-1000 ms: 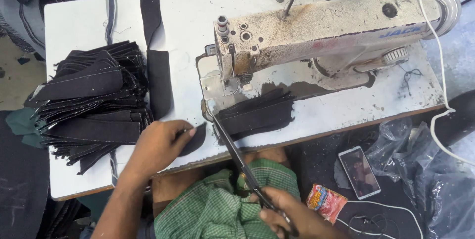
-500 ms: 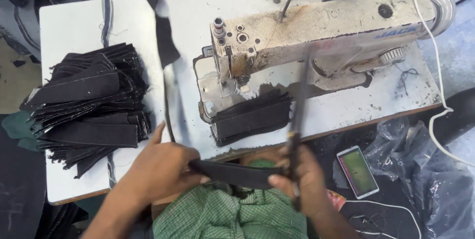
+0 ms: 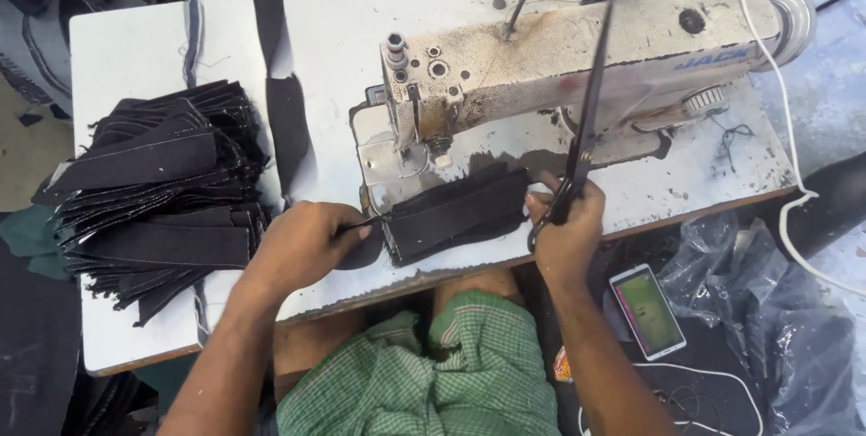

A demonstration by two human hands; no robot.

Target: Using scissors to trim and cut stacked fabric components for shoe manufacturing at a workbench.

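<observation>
Since half a second ago the right hand (image 3: 566,224) has swung the scissors (image 3: 585,120) upright, blades pointing away. The dark fabric bundle (image 3: 460,212) lies on the bench (image 3: 135,57) between both hands, long axis left-right; the left hand (image 3: 302,242) pinches its near-left end.

Bare forearms, no sleeves in view — green-and-white checked cloth (image 3: 433,382) covers the lap.
</observation>
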